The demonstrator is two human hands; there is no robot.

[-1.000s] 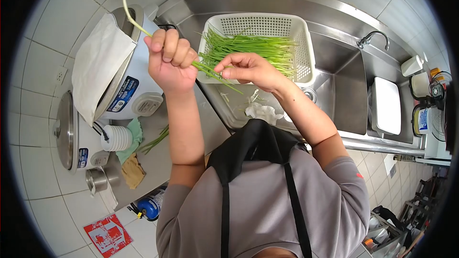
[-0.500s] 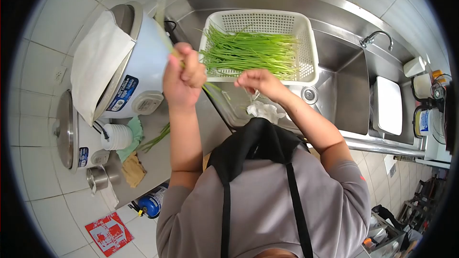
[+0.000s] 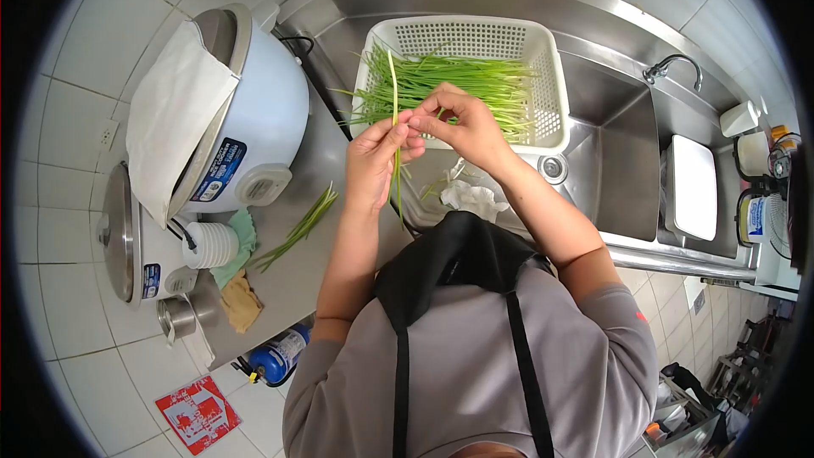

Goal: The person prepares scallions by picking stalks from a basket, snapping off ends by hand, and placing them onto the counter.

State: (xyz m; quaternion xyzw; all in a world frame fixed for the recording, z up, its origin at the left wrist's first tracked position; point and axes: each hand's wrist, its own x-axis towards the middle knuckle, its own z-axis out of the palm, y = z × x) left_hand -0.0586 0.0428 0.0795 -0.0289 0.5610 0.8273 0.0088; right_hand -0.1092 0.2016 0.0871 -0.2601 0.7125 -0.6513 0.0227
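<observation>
Head view: my left hand (image 3: 371,168) pinches a thin stalk (image 3: 394,89) between its fingers; I can't tell whether my right hand (image 3: 476,129), touching it, grips anything. Uneven tugging could snap it near the fingertips.

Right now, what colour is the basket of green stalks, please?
The basket is white, clearest in the head view.

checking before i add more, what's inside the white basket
The white basket holds a pile of long green stalks. The floor beneath them is covered, and the right hand hides some.
</observation>
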